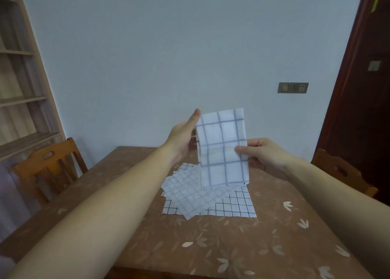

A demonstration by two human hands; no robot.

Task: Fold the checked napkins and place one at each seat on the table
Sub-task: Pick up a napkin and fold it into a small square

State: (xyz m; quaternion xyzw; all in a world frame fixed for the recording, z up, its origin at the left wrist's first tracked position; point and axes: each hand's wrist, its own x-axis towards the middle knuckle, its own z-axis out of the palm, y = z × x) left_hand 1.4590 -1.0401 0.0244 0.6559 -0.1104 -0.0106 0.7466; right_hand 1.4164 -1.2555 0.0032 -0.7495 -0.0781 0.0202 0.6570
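Note:
A white checked napkin (222, 147), folded into a tall narrow strip, hangs upright in the air above the table. My right hand (260, 153) pinches its right edge about halfway down. My left hand (184, 137) is flat with fingers extended along the strip's left edge, touching it. Under the held strip, a loose pile of unfolded checked napkins (209, 198) lies spread on the table, overlapping at different angles.
The table (211, 247) wears a brown cloth with pale leaf prints. A wooden chair (49, 164) stands at its left side and another chair (339, 171) at its right. Shelving stands at the far left, a dark door at the far right.

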